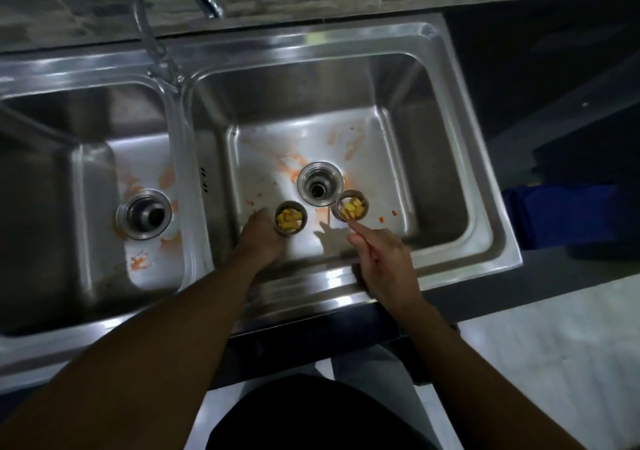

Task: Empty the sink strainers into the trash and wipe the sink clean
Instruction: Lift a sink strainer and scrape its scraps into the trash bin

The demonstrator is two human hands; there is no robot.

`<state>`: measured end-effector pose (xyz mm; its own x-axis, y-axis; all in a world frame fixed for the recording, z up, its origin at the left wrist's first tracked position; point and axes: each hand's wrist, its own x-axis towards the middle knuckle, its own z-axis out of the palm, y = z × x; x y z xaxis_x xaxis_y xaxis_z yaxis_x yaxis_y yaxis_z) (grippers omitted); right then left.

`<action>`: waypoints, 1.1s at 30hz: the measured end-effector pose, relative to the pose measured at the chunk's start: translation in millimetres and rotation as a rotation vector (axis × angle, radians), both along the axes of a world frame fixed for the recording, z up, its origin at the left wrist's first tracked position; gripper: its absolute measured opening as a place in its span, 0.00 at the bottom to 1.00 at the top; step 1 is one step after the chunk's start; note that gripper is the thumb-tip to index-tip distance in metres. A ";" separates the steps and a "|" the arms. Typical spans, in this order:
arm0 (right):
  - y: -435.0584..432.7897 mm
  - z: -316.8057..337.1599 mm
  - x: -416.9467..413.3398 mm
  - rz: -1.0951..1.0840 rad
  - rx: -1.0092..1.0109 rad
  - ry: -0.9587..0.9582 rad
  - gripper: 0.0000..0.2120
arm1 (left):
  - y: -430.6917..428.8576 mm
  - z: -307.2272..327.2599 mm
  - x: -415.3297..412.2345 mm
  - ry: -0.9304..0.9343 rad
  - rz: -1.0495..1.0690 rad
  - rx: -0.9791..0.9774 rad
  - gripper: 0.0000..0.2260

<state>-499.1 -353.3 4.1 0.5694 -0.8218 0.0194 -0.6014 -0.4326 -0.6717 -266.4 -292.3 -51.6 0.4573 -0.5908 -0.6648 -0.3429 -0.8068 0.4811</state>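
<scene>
Gripping the left strainer (290, 204) with my left hand (262, 238) at 7 o'clock of the drain (305, 181), I pinched the right strainer (350, 192) at 4 o'clock with my right hand (379, 254); both held yellow chunks (289, 223).

Dim overall; glare on sink (346, 297) rim; edges dark, distorted, soft.

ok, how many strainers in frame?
2. The first strainer is gripped in the left hand over the right basin; the second strainer is pinched by the right hand, beside that basin's open drain. None seem hidden.
</scene>
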 end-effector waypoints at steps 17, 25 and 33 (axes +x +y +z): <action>16.1 3.5 -7.0 -0.009 -0.166 0.067 0.19 | -23.6 -57.7 8.6 -0.078 -0.250 -0.212 0.37; 16.3 -8.3 -12.4 -0.009 -0.246 0.019 0.21 | -14.5 -18.2 6.7 -0.107 -0.259 -0.299 0.32; 9.9 -3.7 -10.2 -0.195 -0.181 -0.174 0.14 | -0.6 36.7 -24.5 -0.119 -0.118 -0.465 0.35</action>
<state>-509.3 -343.4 0.4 0.3769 -0.8893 0.2590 -0.5672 -0.4426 -0.6945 -290.9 -292.9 -14.9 0.4265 -0.8648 -0.2652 -0.4935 -0.4681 0.7330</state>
